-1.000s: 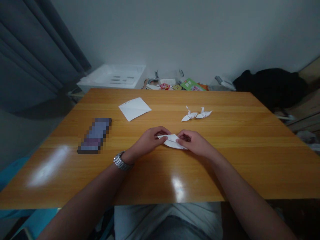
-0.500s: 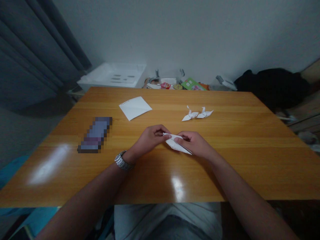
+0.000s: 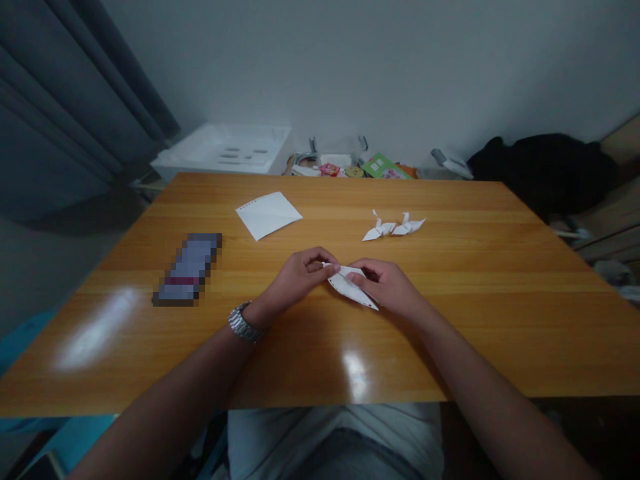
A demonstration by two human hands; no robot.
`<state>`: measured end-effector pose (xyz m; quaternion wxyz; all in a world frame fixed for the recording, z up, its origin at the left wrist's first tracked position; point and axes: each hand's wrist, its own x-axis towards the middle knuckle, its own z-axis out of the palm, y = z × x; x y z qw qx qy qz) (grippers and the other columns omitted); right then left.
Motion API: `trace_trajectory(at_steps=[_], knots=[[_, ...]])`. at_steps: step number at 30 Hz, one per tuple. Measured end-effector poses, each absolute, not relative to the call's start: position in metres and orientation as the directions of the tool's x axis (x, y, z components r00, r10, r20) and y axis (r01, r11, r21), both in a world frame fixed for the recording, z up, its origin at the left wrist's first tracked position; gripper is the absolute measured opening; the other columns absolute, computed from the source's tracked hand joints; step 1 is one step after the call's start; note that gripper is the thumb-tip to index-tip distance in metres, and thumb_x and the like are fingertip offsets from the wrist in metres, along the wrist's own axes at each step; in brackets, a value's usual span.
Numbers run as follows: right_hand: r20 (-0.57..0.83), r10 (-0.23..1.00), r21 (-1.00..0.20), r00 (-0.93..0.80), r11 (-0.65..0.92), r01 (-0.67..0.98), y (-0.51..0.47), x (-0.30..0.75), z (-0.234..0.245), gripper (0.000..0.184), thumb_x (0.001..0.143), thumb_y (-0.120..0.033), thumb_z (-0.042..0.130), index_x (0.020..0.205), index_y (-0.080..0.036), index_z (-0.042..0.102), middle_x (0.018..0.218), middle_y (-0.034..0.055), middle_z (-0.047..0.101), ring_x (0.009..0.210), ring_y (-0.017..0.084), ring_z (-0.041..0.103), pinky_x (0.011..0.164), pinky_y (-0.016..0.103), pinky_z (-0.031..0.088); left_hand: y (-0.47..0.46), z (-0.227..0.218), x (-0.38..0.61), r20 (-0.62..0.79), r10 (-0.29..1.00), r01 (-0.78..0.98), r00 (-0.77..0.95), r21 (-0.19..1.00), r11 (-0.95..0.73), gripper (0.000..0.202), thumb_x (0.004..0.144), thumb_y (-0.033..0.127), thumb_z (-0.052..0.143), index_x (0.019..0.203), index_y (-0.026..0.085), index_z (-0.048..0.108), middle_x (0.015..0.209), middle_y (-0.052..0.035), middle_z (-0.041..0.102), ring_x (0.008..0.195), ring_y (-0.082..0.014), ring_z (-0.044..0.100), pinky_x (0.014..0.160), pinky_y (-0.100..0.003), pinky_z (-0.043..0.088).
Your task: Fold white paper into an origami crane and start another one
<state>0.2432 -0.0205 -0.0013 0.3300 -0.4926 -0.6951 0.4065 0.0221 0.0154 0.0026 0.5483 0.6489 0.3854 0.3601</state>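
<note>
Over the middle of the wooden table (image 3: 490, 320), a folded piece of white paper (image 3: 351, 288) is held between my two hands. My left hand (image 3: 311, 268) pinches its upper left corner, thumb on top. On the other side, my right hand (image 3: 384, 283) grips the right edge, its thumb lying across the paper's face. The fingers beneath the paper are hidden. The paper is a long pointed shape, with a tip toward the lower right. Beyond my right hand stand two white origami cranes (image 3: 395, 228), side by side.
A white sheet with punched holes (image 3: 269, 216) lies at the back left. Left of my hands is a phone (image 3: 189, 270), blurred out. Behind the table are a white plastic tray (image 3: 225, 148), a green booklet (image 3: 384, 167) and a black cloth (image 3: 545, 170).
The folded paper has turned slightly in my hands, and small dark marks now show along its lower edge. Both hands keep hold of it in nearly the same place.
</note>
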Motion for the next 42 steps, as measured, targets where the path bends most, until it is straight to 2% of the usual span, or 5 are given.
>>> trace_trajectory(at_steps=[11,19,26,33,42], knots=[[0.123,0.965,-0.896,-0.23,0.208,0.393,-0.0217,0.2405,0.0049,0.031,0.093,-0.044,0.063,0.106,-0.019,0.076,0.1,0.0068,0.077,0.087,0.021,0.069,0.076,0.031,0.05,0.0144,0.005,0.0246,0.098,0.911,0.031,0.402,0.992,-0.12,0.026,0.084,0.037,0.075,0.088,0.014,0.064,0.098,-0.0095,0.075,0.086,-0.0171,0.07,0.079,-0.031,0.056],[0.112,0.964,-0.9,-0.243,0.202,0.386,-0.0218,0.2399,0.0051,0.031,0.094,-0.042,0.062,0.107,-0.018,0.076,0.102,0.0064,0.078,0.088,0.022,0.07,0.077,0.031,0.05,0.0142,0.0002,0.0274,0.112,0.915,-0.014,0.388,0.993,-0.116,0.023,0.084,0.034,0.074,0.084,0.016,0.058,0.092,-0.0066,0.073,0.083,-0.0156,0.068,0.079,-0.03,0.055],[0.102,0.961,-0.895,-0.257,0.201,0.399,-0.0208,0.2407,0.0046,0.032,0.095,-0.043,0.06,0.106,-0.019,0.077,0.101,0.0061,0.077,0.089,0.021,0.069,0.077,0.031,0.049,0.0153,-0.0035,0.0285,0.162,0.908,0.014,0.385,0.983,-0.181,0.021,0.083,0.032,0.074,0.093,0.016,0.063,0.091,-0.0039,0.067,0.082,-0.0142,0.065,0.075,-0.026,0.052],[0.076,0.981,-0.894,-0.18,0.147,0.423,-0.0191,0.2432,0.0032,0.031,0.091,-0.046,0.064,0.095,-0.017,0.076,0.084,0.0046,0.075,0.073,0.018,0.064,0.064,0.028,0.044,0.0135,-0.0023,0.0291,0.16,0.904,0.094,0.397,0.973,-0.213,0.017,0.086,0.03,0.07,0.092,0.016,0.063,0.09,-0.0038,0.069,0.081,-0.0139,0.065,0.074,-0.025,0.052],[0.09,0.934,-0.845,-0.345,0.255,0.47,-0.0217,0.247,0.0067,0.03,0.097,-0.042,0.057,0.097,-0.021,0.078,0.095,0.0049,0.078,0.083,0.021,0.069,0.074,0.03,0.048,0.0106,0.0019,0.0239,0.131,0.858,0.329,0.496,0.886,-0.326,0.022,0.093,0.038,0.064,0.092,0.017,0.073,0.089,-0.0045,0.075,0.081,-0.0164,0.067,0.076,-0.027,0.052]])
